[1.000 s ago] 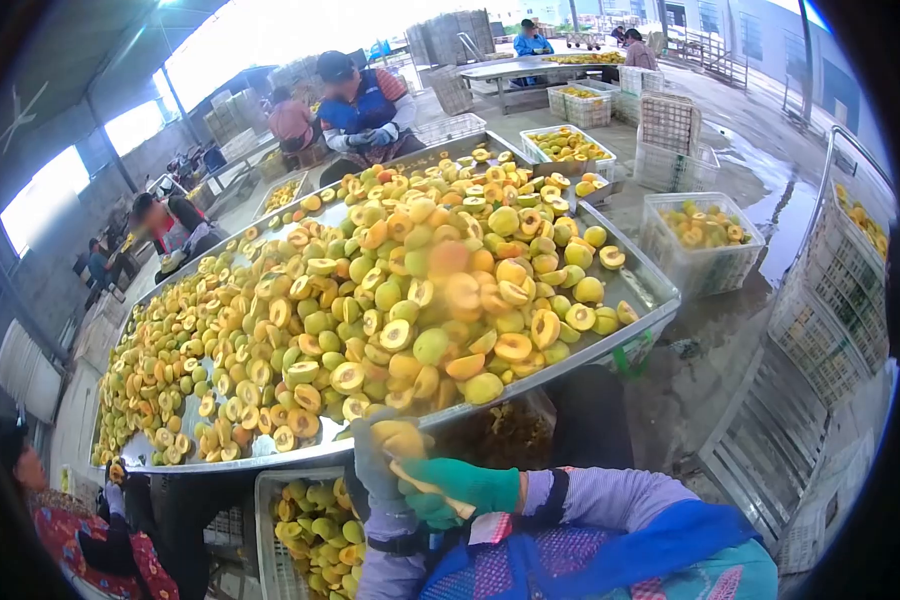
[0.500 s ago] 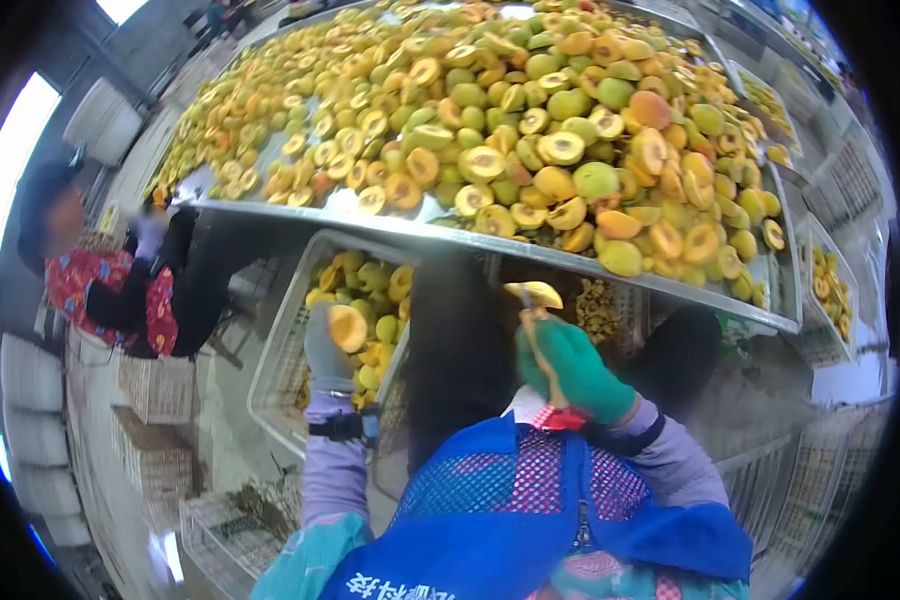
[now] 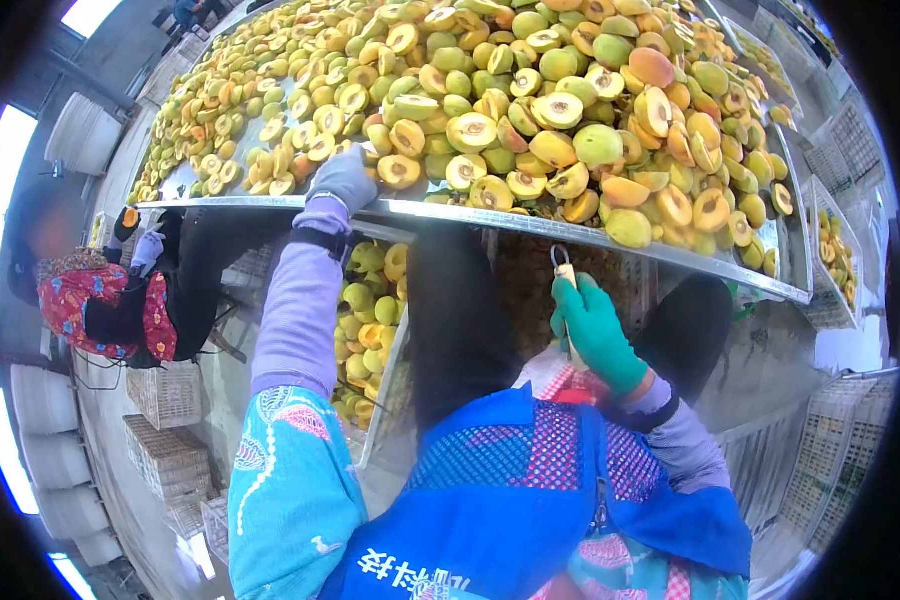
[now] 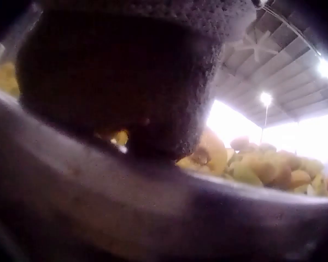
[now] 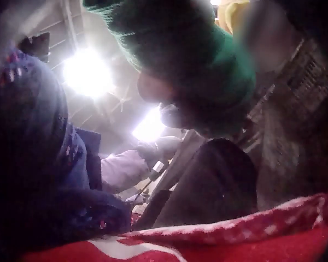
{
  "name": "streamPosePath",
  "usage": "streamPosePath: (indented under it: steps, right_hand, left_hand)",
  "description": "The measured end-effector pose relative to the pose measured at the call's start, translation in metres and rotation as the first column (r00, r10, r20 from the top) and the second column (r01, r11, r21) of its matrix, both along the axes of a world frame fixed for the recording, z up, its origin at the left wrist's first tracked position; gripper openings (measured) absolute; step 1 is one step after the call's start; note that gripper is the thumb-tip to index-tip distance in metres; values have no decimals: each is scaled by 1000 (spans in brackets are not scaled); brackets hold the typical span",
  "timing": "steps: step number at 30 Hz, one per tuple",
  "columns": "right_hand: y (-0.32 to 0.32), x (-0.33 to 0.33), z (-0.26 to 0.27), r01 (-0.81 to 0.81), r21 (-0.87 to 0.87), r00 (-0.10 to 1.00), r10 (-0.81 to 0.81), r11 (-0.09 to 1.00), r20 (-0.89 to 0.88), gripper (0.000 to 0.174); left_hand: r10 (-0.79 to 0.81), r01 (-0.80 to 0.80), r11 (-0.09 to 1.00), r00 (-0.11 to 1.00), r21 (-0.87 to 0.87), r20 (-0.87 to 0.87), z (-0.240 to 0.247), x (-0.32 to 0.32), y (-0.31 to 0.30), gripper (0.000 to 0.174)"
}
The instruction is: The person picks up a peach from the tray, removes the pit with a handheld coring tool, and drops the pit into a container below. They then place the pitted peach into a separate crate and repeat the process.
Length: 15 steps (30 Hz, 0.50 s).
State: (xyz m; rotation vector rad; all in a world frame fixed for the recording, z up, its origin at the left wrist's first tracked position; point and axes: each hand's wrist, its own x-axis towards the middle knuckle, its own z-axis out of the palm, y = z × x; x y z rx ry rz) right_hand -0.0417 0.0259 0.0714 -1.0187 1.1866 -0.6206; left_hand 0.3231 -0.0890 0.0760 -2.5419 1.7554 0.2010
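The left hand, in a grey glove, reaches over the near rim of the metal tray, beside halved yellow-green fruit. In the left wrist view the gloved hand is dark above the tray rim; its fingertips and anything under them are hidden. Below the tray, the green-gloved right hand grips a pale-handled tool upright, its metal loop bare at the top. The right wrist view shows the green glove, but the tool is not discernible there.
A crate of fruit stands under the tray's near edge, left of the person's dark-clothed knees. Another person in a red patterned top sits at the left. Stacked crates stand at lower left, others at right.
The left hand has moved from above the crate up to the tray rim; the fruit half it held is out of sight. The piece at the right hand's tool is gone from the loop.
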Motion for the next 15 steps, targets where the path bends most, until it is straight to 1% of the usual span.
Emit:
streamPosePath:
  steps: [1,2,3,4,5,6,7,8,9,10,12,13,15]
  right_hand:
    - [-4,1,1,-8,-44,999,7,999,-37,22]
    - [-10,4,-1,-62,-309,995,34,949,-94,21]
    - [-14,8,-4,-129,-540,986,49,832,-160,21]
    - [-14,15,-2,-162,-672,979,32,722,-202,20]
    - [-15,21,0,-188,-784,971,-8,591,-239,19]
    - [-15,32,8,-171,-839,967,-76,517,-244,19]
    - [-15,37,14,-235,-837,952,-57,494,-301,19]
    - [-16,39,16,-301,-827,931,-40,475,-362,20]
    - [-18,42,1,-283,-845,932,-78,454,-354,24]
    - [-20,44,-14,-265,-861,931,-116,433,-345,27]
    - [-18,43,-17,-240,-831,922,-149,501,-356,31]
    - [-17,40,-16,-267,-805,909,-139,531,-393,32]
    - [-15,37,-21,-265,-818,901,-172,510,-399,25]
  left_hand:
    - [18,-20,997,1000,-76,-26,14,-11,11,54]
    - [-22,-44,974,958,-220,-287,9,-11,16,49]
    - [-91,-110,934,846,-339,-525,0,-8,22,44]
    - [-183,-210,881,674,-423,-716,-9,-8,33,40]
    - [-188,-328,899,312,-291,-931,-2,-32,48,36]
    - [-173,-376,919,-108,-121,-979,7,-66,62,33]
    - [-208,-318,938,-195,-139,-958,3,-89,72,32]
    - [-335,-195,917,93,-347,-938,6,-114,83,33]
    - [-277,-270,934,-143,-232,-950,6,-135,87,33]
    - [-218,-319,943,-371,-96,-903,3,-152,89,34]
    - [-372,-344,890,-169,-299,-913,-9,-177,88,36]
    - [-448,-343,848,-61,-403,-892,-13,-183,88,37]
    - [-440,-362,843,-35,-399,-897,-16,-188,86,35]
